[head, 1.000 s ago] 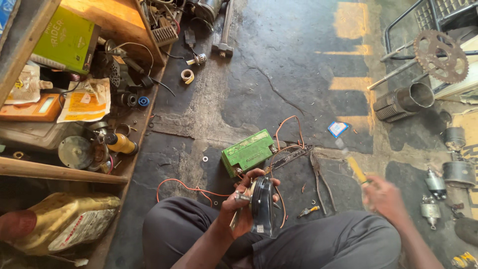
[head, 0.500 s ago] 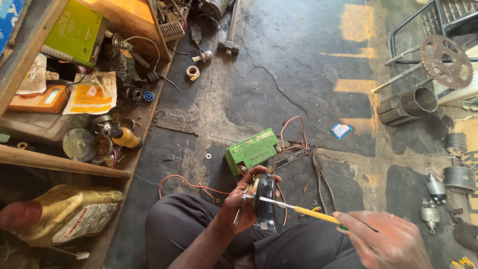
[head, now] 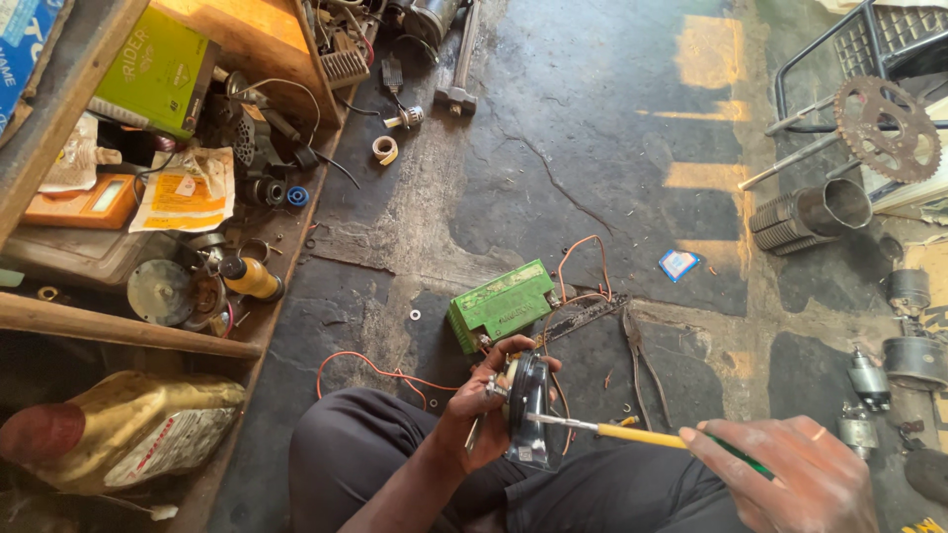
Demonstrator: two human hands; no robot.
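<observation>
My left hand grips a round black part with a metal bracket, held on edge above my lap. In my right hand is a screwdriver with a yellow and green handle; its metal tip touches the black part. Just beyond the part, a green box-shaped battery lies on the dark floor with orange and red wires running from it.
Pliers lie right of the battery. A wooden shelf of tools, boxes and a gold oil jug fills the left. A rusty sprocket, a finned cylinder and small motors sit at the right.
My right hand came in from the floor at the right with the screwdriver and brought its tip onto the black part. The left hand kept its hold.
</observation>
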